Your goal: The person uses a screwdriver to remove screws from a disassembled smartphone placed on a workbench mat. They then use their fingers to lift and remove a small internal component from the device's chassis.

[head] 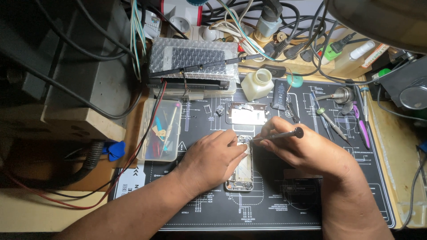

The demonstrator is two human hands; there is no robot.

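Phone chassis (pixel 240 175) lies opened on the dark repair mat (pixel 356 178), its separated screen panel (pixel 246 114) set just beyond. Left hand (pixel 213 160) presses it flat; right hand (pixel 302 149), grip clamped on a screwdriver (pixel 280 134), works the upper end. Disassembly appears partway; internals remain.

Left hand (pixel 213 155) covers the left side and middle of the opened phone (pixel 240 178); only its lower end and a strip by the fingers (pixel 231 141) show. Screwdriver (pixel 278 134) tip is too small to see where it meets the phone, just ahead of the right hand (pixel 302 149) fingers. Both forearms are cut off by the bottom edge. Print on the black mat (pixel 356 178) is too fine to make out. Contents of the clear plastic box (pixel 159 131), left of the fingers, are indistinct.
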